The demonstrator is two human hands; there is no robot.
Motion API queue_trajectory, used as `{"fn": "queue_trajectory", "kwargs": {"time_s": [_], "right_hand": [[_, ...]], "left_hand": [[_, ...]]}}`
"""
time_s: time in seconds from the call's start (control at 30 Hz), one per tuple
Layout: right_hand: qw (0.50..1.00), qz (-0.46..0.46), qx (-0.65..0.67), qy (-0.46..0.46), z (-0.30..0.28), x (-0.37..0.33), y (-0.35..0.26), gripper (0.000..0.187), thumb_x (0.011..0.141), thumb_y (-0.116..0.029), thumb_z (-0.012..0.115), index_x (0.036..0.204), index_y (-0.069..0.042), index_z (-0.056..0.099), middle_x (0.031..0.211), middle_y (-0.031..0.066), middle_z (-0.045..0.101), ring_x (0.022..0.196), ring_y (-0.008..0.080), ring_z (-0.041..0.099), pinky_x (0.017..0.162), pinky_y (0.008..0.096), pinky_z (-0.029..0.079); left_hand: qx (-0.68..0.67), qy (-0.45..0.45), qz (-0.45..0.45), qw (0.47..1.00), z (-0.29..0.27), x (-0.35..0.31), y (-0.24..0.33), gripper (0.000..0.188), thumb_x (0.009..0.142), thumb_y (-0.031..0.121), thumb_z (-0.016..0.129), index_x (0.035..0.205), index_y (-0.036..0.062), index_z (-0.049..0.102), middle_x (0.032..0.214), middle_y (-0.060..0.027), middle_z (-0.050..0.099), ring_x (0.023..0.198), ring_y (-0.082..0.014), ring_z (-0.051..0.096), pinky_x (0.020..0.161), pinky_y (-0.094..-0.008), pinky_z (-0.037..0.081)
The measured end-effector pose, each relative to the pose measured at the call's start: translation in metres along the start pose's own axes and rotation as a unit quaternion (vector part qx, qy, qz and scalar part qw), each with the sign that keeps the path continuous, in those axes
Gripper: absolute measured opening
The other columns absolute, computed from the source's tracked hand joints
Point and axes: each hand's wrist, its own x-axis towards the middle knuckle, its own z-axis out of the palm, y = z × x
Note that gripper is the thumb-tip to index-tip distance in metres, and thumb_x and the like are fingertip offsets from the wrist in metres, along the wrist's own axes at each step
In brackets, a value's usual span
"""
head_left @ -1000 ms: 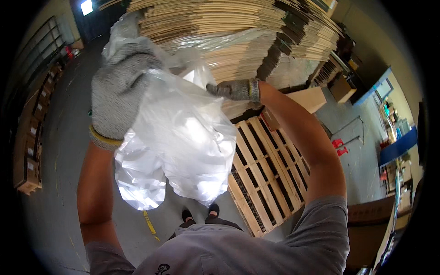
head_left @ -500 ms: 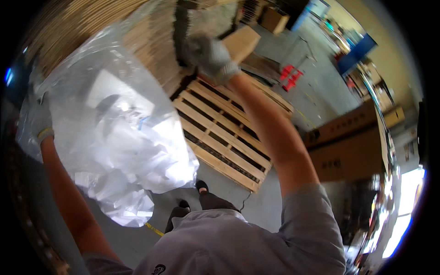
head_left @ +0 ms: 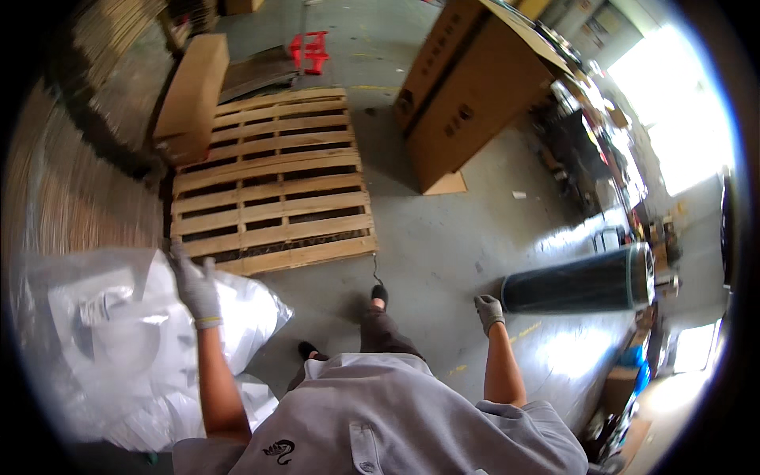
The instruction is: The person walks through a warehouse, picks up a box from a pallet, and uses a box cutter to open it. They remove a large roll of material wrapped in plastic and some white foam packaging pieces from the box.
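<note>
My left hand [head_left: 196,291], in a grey knit glove, rests against the right side of a large clear plastic bag [head_left: 87,289] stuffed with white sheet-like pieces. Its fingers are stretched out, with the thumb apart, and do not wrap round the bag. Out to the right, over the floor, my right hand [head_left: 489,311] wears a matching glove. Its fingers are curled into a loose fist, and nothing shows in them. Close beyond that hand is a dark roll [head_left: 574,281], apparently wrapped in film.
A wooden pallet [head_left: 273,186] lies ahead, with a long cardboard box [head_left: 192,99] on its left edge. Film-wrapped stacks [head_left: 95,182] rise at the left. A tall carton [head_left: 471,91] stands ahead right. A red stand [head_left: 310,54] is farther back. Cluttered shelving [head_left: 586,146] lines the right.
My view has turned right. My right hand has moved from above the pallet, by the wrapped stack, out to my right. The left hand has shifted from the bag's far-left edge to its right side.
</note>
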Motion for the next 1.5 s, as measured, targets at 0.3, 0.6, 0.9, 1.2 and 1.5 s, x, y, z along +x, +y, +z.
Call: {"fn": "queue_trajectory", "kwargs": {"time_s": [0.3, 0.6, 0.9, 1.2, 1.5], "right_hand": [[0.995, -0.019, 0.097, 0.02, -0.108, 0.111, 0.038, 0.029, 0.086, -0.024, 0.067, 0.102, 0.001, 0.066, 0.092, 0.0083, 0.069, 0.085, 0.0172, 0.062, 0.077, 0.0313, 0.048], [0.965, -0.012, 0.017, 0.261, -0.256, 0.262, 0.043, 0.024, 0.073, -0.02, 0.061, 0.065, -0.002, 0.048, 0.059, 0.0169, 0.05, 0.053, 0.0292, 0.048, 0.055, 0.0383, 0.042], [0.965, -0.057, 0.126, 0.223, -0.294, 0.409, -0.051, 0.033, 0.074, -0.025, 0.066, 0.065, 0.001, 0.05, 0.054, 0.0152, 0.042, 0.051, 0.0204, 0.038, 0.051, 0.0358, 0.039], [0.965, -0.156, 0.129, 0.168, -0.365, 0.615, -0.199, 0.039, 0.079, -0.026, 0.07, 0.064, 0.0, 0.045, 0.056, 0.0048, 0.042, 0.054, 0.0122, 0.04, 0.05, 0.0316, 0.037], [0.967, -0.207, 0.143, -0.046, -0.352, 0.765, -0.288, 0.026, 0.086, -0.025, 0.065, 0.085, 0.001, 0.061, 0.066, 0.0036, 0.059, 0.061, 0.0106, 0.053, 0.057, 0.0274, 0.045]], "left_hand": [[-0.06, -0.172, 0.172, 0.968, 0.215, -0.07, 0.294, 0.083, 0.075, 0.011, 0.074, 0.146, 0.0121, 0.03, 0.147, -0.0232, 0.032, 0.131, -0.04, 0.039, 0.107, -0.0428, 0.037], [-0.182, -0.272, 0.24, 0.914, 0.386, -0.097, 0.585, 0.082, 0.077, 0.013, 0.073, 0.146, 0.0098, 0.028, 0.145, -0.0251, 0.033, 0.133, -0.0407, 0.036, 0.105, -0.0421, 0.04], [-0.277, -0.203, 0.207, 0.916, 0.532, -0.042, 0.763, 0.083, 0.079, 0.018, 0.075, 0.146, 0.0072, 0.028, 0.14, -0.0217, 0.039, 0.102, -0.0325, 0.059, 0.09, -0.0402, 0.05], [-0.237, -0.115, 0.213, 0.941, 0.676, 0.005, 0.885, 0.101, 0.071, 0.04, 0.08, 0.142, -0.0046, 0.025, 0.144, -0.0291, 0.031, 0.13, -0.0449, 0.036, 0.108, -0.0473, 0.034], [-0.177, -0.175, 0.016, 0.968, 0.713, 0.008, 0.868, 0.037, 0.082, 0.023, 0.073, 0.104, -0.0049, 0.061, 0.1, -0.021, 0.065, 0.091, -0.0353, 0.062, 0.082, -0.0413, 0.049]]}}
